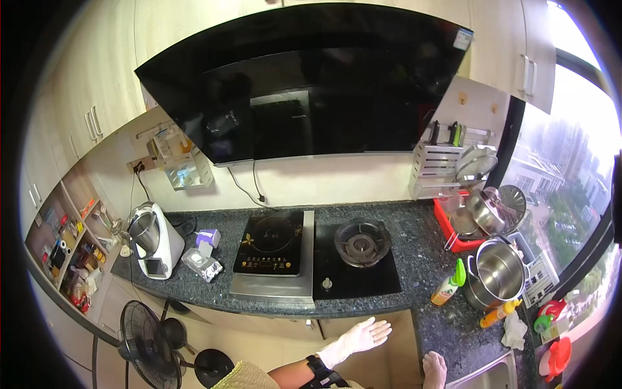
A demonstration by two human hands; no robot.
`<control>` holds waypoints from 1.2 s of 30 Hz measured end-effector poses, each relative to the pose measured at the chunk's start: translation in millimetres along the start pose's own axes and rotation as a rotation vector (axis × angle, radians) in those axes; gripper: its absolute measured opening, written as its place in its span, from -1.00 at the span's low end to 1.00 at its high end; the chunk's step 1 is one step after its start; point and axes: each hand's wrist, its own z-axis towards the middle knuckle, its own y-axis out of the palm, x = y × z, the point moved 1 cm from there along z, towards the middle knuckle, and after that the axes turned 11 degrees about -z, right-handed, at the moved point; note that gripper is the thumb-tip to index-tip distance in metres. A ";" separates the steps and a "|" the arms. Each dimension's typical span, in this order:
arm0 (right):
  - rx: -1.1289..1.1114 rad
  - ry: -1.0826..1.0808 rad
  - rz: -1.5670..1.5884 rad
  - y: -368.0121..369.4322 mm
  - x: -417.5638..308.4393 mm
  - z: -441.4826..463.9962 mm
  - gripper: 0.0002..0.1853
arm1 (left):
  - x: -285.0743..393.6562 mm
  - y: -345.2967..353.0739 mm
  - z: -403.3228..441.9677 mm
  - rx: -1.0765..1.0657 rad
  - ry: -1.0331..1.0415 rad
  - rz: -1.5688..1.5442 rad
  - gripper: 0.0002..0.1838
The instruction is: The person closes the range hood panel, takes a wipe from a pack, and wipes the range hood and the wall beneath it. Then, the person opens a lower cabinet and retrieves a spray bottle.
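- Left grip [356, 341]: palm up, fingers stretched out nearly straight, white glove on, nothing held. Out in front of the hob, apart from it.
- Right grip [434, 370]: cut off by the bottom edge, fingers look close together. Can't tell how far it is spread or whether it has hold of anything.
- Table [414, 249]: dark speckled L. Its near edge by the sink is nearest the right grip; can't tell if they touch. I'd clear that corner before swinging the hand.
- Hob [363, 284]: black glass, one burner, nearest the left grip. Can't see a flame; treat the burner as hot anyway, thin gloves won't help.
- Sink [479, 367]: lower right, partly out of view, just beside the right grip. Rim looks like hard metal; lift knuckles over it.
- Pot [484, 295]: tall steel, upright on the table beyond the sink. Likely wants both hands, one each side.
- Spray bottle [446, 290]: green head, upright, just left of the pot. Best taken round the neck.
- Orange bottle [498, 315]: tilted, near the pot's front. Likely to roll if brushed.
- Wristband [319, 369]: black, on the left wrist just behind the glove. Watch it for snags.
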 end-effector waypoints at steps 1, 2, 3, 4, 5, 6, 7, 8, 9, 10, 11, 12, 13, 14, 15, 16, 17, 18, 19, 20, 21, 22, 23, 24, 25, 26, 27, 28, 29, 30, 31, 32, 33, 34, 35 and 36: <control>0.040 0.061 0.004 -13.8 15.7 15.8 -0.61 | -1.7 -5.3 3.9 -0.009 0.009 0.008 -0.52; 0.092 0.125 0.012 -32.5 47.0 47.8 -0.70 | -4.5 -12.6 7.8 -0.011 0.008 0.019 -0.52; 0.167 0.195 0.024 -51.2 74.7 59.4 -0.79 | -6.9 -20.1 8.8 0.021 0.064 0.036 -0.57; 0.190 0.166 0.050 -48.4 69.6 54.5 -0.77 | 5.2 -55.3 23.3 -0.193 -0.060 -0.055 -0.59; 0.137 0.123 0.038 -52.1 65.2 48.5 -0.75 | 12.6 -81.4 37.5 -0.394 -0.130 -0.054 -0.61; 0.091 0.129 0.049 -62.4 72.9 47.8 -0.72 | 16.5 -94.3 24.6 -0.016 0.053 0.039 -0.63; 0.073 0.140 -0.066 -61.9 50.1 35.5 -0.72 | 30.7 -119.6 22.2 0.103 0.041 0.092 -0.64; 0.074 0.149 -0.115 -69.1 47.0 30.4 -0.71 | 59.6 -174.0 25.4 0.018 -0.028 0.082 -0.58; 0.003 0.079 -0.041 -84.8 64.8 31.9 -0.69 | 50.5 -172.4 4.8 0.351 0.202 0.243 -0.42; 0.024 0.118 -0.040 -94.1 67.0 27.9 -0.65 | 61.6 -194.8 -4.4 0.451 0.233 0.308 -0.30; 0.049 0.142 -0.027 -104.1 66.5 20.8 -0.65 | 81.1 -226.1 -18.6 0.490 0.212 0.369 -0.29; 0.066 0.162 -0.014 -114.0 67.0 14.4 -0.63 | 85.7 -239.5 -34.2 0.639 0.282 0.360 -0.31; 0.088 0.146 -0.030 -126.5 72.6 8.9 -0.63 | 92.2 -255.5 -54.0 0.729 0.314 0.397 -0.34; 0.108 0.129 -0.047 -140.3 85.1 7.9 -0.62 | 105.9 -278.4 -71.2 0.812 0.324 0.432 -0.35; 0.134 0.112 -0.066 -154.1 95.5 6.3 -0.62 | 120.5 -302.1 -93.1 0.790 0.276 0.575 -0.36; 0.167 0.115 -0.062 -167.7 105.1 2.6 -0.62 | 119.6 -304.2 -108.1 0.919 0.340 0.662 -0.35; 0.198 0.119 -0.058 -180.0 114.5 -1.0 -0.63 | 121.0 -306.2 -122.0 0.929 0.277 0.768 -0.35; 0.223 0.122 -0.053 -190.0 121.9 -5.2 -0.64 | 123.3 -311.1 -134.1 0.987 0.265 0.850 -0.36; 0.275 0.180 -0.010 -199.0 125.1 -9.4 -0.70 | 124.7 -311.3 -141.1 1.043 0.258 0.930 -0.36; 0.349 0.118 -0.029 -206.3 130.4 -11.7 -0.72 | 125.0 -309.2 -146.2 1.064 0.240 0.970 -0.35; 0.419 0.055 -0.051 -212.8 135.0 -11.4 -0.74 | 126.0 -307.8 -142.9 1.063 0.201 1.019 -0.40; 0.485 -0.008 -0.074 -216.7 134.9 -12.0 -0.74 | 128.9 -310.0 -141.1 1.062 0.165 1.065 -0.44; 0.500 0.035 -0.068 -224.1 134.3 -12.3 -0.65 | 132.1 -311.4 -132.2 0.995 0.076 1.498 -0.51; 0.520 0.044 -0.022 -230.1 131.1 -9.3 -0.64 | 133.9 -312.2 -119.8 0.872 -0.056 1.914 -0.57; 0.539 0.055 0.024 -236.8 127.6 -4.9 -0.63 | 132.7 -309.6 -108.2 0.733 -0.133 2.338 -0.64; 0.557 0.067 0.071 -243.2 124.4 -0.3 -0.62 | 133.1 -308.7 -96.4 0.811 -0.055 2.052 -0.68; 0.533 0.030 0.228 -248.4 120.4 5.9 -0.60 | 126.7 -297.6 -83.3 0.874 0.055 1.741 -0.71; 0.508 -0.008 0.384 -253.3 117.3 14.1 -0.58 | 107.0 -267.8 -69.3 0.926 0.174 1.459 -0.73; 0.481 -0.049 0.539 -258.4 112.6 24.1 -0.55 | 93.0 -251.4 -57.3 0.854 0.213 1.513 -0.74; 0.452 -0.096 0.693 -264.7 106.7 35.2 -0.52 | 79.0 -235.1 -45.2 0.783 0.254 1.566 -0.74; 0.431 -0.059 0.799 -270.5 100.9 46.9 -0.45 | 70.0 -225.2 -34.1 0.706 0.296 1.615 -0.74; 0.459 -0.046 0.803 -279.5 94.0 61.7 -0.48 | 61.1 -215.5 -23.8 0.679 0.267 1.608 -0.71; 0.483 -0.033 0.806 -290.8 88.5 80.6 -0.51 | 54.1 -207.2 -14.0 0.652 0.242 1.599 -0.69; 0.504 -0.019 0.809 -303.1 82.5 100.3 -0.54 | 48.0 -202.2 -7.7 0.627 0.219 1.588 -0.66; 0.560 -0.027 0.742 -317.9 75.8 121.7 -0.49 | 41.0 -199.5 -5.3 0.637 0.184 1.634 -0.65; 0.610 -0.036 0.675 -331.7 69.9 144.1 -0.44 | 33.9 -196.4 -3.3 0.647 0.155 1.676 -0.64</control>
